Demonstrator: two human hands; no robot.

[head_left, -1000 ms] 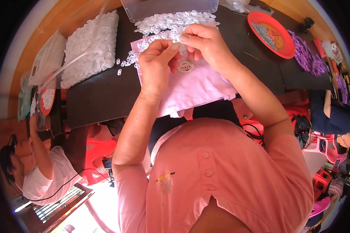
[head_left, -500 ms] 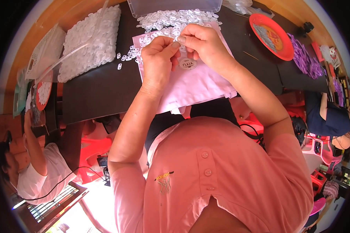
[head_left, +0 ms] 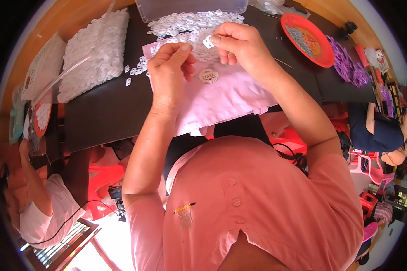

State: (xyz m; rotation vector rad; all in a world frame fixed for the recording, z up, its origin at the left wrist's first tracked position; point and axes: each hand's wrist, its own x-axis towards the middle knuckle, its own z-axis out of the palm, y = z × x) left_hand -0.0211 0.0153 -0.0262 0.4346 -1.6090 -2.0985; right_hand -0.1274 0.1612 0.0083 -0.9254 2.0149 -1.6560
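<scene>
My right hand (head_left: 239,43) pinches a small white plastic piece with holes (head_left: 208,42) between thumb and forefinger. To its left, my left hand (head_left: 171,65) is closed, thumb pressed to forefinger; whatever is in that pinch, if anything, is too small to make out. Both hands hover over a pink cloth bag (head_left: 217,101) spread on the dark table. A heap of similar white plastic pieces (head_left: 194,22) lies just beyond my hands, reaching onto the bag's far part. A few loose white pieces (head_left: 133,71) are scattered left of my left hand.
A big clear bag packed with white pieces (head_left: 95,56) stands at the left. Behind the heap is a clear plastic bin (head_left: 190,8). On the right are a red plate of small grey metal parts (head_left: 324,58) and purple strips (head_left: 348,63). Another person (head_left: 54,207) sits at far left.
My hands have come apart, the left moving left and the right keeping the white piece. The whole view has shifted slightly.
</scene>
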